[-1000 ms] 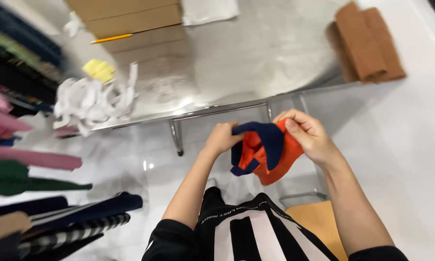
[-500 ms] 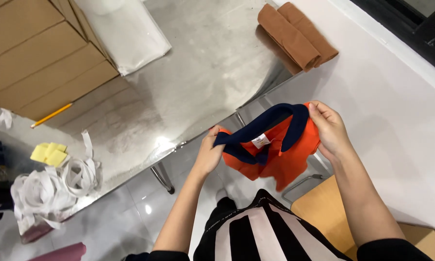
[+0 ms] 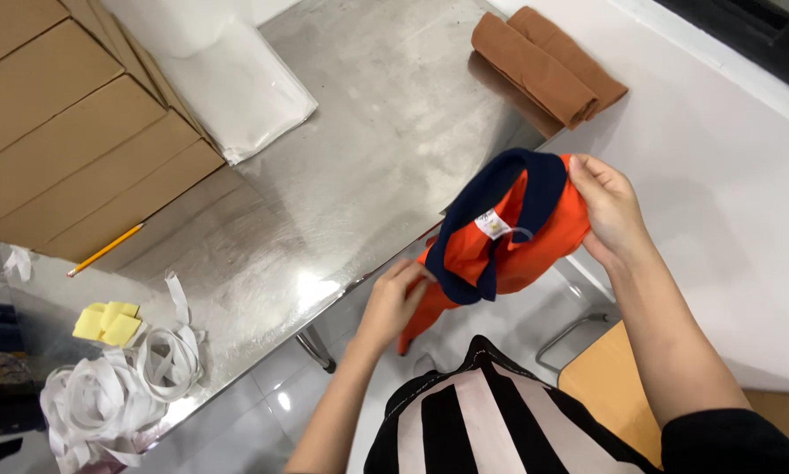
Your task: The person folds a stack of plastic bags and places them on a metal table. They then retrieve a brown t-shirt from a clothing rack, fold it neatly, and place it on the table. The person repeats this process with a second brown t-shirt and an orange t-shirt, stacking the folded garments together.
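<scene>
We hold an orange shirt with a navy collar (image 3: 509, 233) in the air just past the near edge of the steel desk (image 3: 386, 132); our right hand (image 3: 609, 211) is closed on the collar's top corner, fingers curled over the cloth; our left hand (image 3: 399, 294) pinches the lower collar edge, fingertips hidden behind the fabric. The shirt hangs over the floor, its lower part trailing below the desk edge and partly hidden by the left hand. The middle of the desk lies bare and open; cardboard boxes (image 3: 70, 132) line the far left, cut off by the frame; clear plastic bags (image 3: 236, 88) lie beside them; a folded brown cloth (image 3: 548, 66) sits at the far right edge; a pencil (image 3: 105, 250), yellow notes (image 3: 107, 323) and white strips (image 3: 114, 395) crowd the near-left corner.
</scene>
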